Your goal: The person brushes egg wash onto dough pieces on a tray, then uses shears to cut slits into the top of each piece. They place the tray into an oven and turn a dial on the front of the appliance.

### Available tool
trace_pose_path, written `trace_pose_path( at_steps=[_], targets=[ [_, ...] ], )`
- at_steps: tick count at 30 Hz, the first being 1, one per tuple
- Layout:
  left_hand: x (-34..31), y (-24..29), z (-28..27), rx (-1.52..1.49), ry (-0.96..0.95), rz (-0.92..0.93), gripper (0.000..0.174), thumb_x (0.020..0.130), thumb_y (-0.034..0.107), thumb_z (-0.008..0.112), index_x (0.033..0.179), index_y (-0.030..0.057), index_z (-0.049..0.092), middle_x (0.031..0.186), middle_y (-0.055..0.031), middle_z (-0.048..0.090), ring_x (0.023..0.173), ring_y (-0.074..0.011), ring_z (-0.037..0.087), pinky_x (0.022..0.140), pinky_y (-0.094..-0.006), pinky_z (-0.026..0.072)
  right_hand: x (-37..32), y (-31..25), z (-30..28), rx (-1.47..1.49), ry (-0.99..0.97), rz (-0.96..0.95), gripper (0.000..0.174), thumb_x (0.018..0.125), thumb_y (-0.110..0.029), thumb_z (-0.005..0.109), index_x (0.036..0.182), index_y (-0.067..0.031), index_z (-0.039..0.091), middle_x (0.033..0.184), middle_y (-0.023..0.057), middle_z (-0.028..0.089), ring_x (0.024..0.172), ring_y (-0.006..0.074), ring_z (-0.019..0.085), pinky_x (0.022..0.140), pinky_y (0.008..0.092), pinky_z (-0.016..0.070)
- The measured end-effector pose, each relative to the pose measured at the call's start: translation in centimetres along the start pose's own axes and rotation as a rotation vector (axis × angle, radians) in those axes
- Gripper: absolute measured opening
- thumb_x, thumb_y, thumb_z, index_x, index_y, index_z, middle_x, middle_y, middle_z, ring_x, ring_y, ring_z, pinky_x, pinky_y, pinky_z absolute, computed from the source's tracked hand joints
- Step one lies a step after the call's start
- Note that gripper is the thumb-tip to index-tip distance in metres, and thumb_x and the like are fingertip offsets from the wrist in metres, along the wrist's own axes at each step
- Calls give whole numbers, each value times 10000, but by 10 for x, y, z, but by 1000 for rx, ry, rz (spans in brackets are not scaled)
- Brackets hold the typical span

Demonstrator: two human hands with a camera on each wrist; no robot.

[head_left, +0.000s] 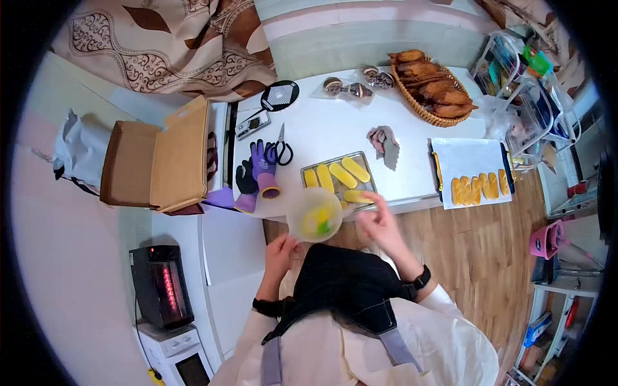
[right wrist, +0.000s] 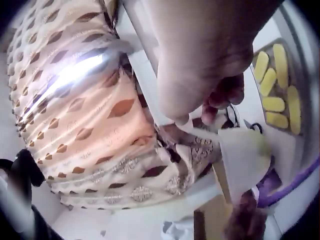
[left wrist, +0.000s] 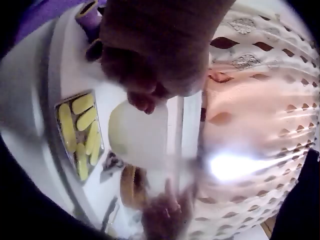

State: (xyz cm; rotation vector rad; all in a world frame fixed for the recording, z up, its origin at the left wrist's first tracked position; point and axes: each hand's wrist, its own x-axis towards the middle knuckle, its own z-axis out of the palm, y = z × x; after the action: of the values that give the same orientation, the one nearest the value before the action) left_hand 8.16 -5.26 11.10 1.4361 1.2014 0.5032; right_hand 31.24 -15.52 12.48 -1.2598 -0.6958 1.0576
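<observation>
My left hand grips the edge of a translucent white bowl, held tilted in front of the table. Yellow stuff and a green patch show inside it. To the right of the bowl is my blurred right hand, its index finger raised. Its thumb and other fingers pinch a thin pale handle that runs toward the bowl; I cannot tell the tool's kind. Just beyond the bowl, a metal tray bears several long yellow oval pieces.
Left lie purple gloves, scissors and an open cardboard box. A crumpled cloth and a basket of brown items are farther back. On the right, golden pieces lie on white paper. A lit heater stands lower left.
</observation>
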Motion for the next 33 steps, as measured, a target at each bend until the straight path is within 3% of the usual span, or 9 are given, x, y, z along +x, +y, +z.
trace_pose_path(
  at_steps=[3,7,12,24,26,27,28,30,33],
  targets=[
    [47,-17,-10,-165,-20,-40,235,879,245,481,773,51,561,617,2,524,447,-56,436,390,-201,328,-2,18,-35,100,228,-16,344,856,-121,513,1183,-107,408,618,-27,496,506,45,448,448,180,352],
    [145,-23,-14,-172,-111,-17,219,885,260,466,821,69,550,686,11,525,427,-66,423,398,-201,333,-15,60,-82,-489,467,-184,274,867,-142,489,1135,-101,452,630,18,526,519,114,504,462,245,399],
    [265,-7,20,-257,-262,-104,182,866,262,492,848,92,556,712,4,526,493,-76,456,414,-190,347,-53,42,-77,-994,516,107,252,836,-83,476,1087,-98,490,722,146,602,640,277,600,554,365,461],
    [394,-6,104,-162,-360,-109,263,843,193,456,1031,12,494,788,-77,563,490,-163,563,379,-247,369,-101,41,13,-951,834,463,219,843,-104,468,1056,-100,519,747,139,608,679,282,601,596,366,464],
    [393,5,92,-76,-212,-53,327,828,209,501,1077,0,475,894,-103,565,692,-196,596,527,-298,436,-108,42,19,-931,893,475,209,847,-114,465,1047,-99,526,747,138,609,685,280,605,598,368,463],
    [423,-35,87,308,38,438,392,798,236,555,1096,-5,469,1033,-149,528,971,-249,515,778,-369,409,-112,40,21,-920,922,495,208,845,-119,467,1043,-102,529,740,136,611,686,283,606,600,370,464],
    [405,-10,63,511,68,349,440,774,257,574,1109,-5,460,1155,-185,460,1121,-297,381,938,-399,294,-116,39,24,-909,950,515,206,843,-124,470,1039,-105,532,733,134,613,686,285,607,603,371,465],
    [405,-18,33,877,289,362,574,728,335,576,1156,-12,416,1172,-193,443,1120,-330,383,978,-416,271,-119,38,25,-953,959,531,210,838,-124,476,1039,-110,534,725,133,614,685,291,607,606,375,466],
    [397,-18,3,1107,183,214,648,668,414,614,1073,-61,442,1062,-232,498,1031,-358,467,855,-427,406,-118,41,23,-989,945,517,211,826,-130,489,1031,-118,538,718,134,613,680,304,600,607,388,464]
  ],
)
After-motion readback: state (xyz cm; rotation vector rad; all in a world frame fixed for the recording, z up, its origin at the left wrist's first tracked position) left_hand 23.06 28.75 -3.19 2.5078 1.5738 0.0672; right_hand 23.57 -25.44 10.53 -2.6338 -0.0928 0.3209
